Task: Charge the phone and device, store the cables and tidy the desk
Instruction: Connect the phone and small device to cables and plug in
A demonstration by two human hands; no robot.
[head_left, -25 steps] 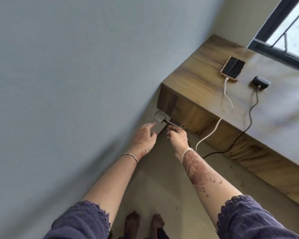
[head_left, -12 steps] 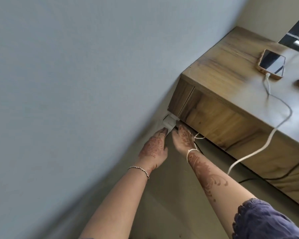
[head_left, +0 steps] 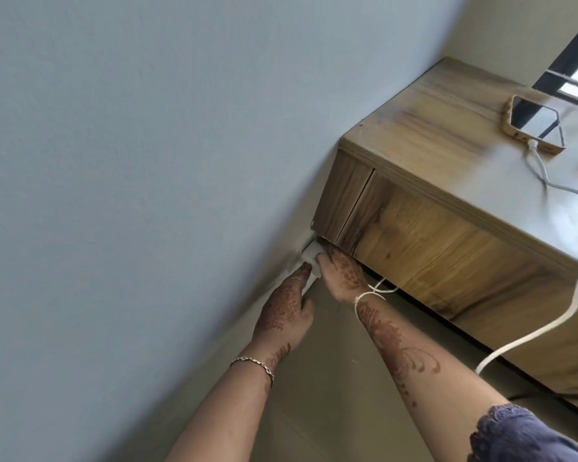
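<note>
Both hands (head_left: 314, 288) press at a blurred, apparently white wall socket (head_left: 311, 256).

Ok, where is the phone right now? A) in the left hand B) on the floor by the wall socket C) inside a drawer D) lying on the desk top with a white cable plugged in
D: the phone lies flat on the desk, with the white cable running from its end over the desk edge.
</note>
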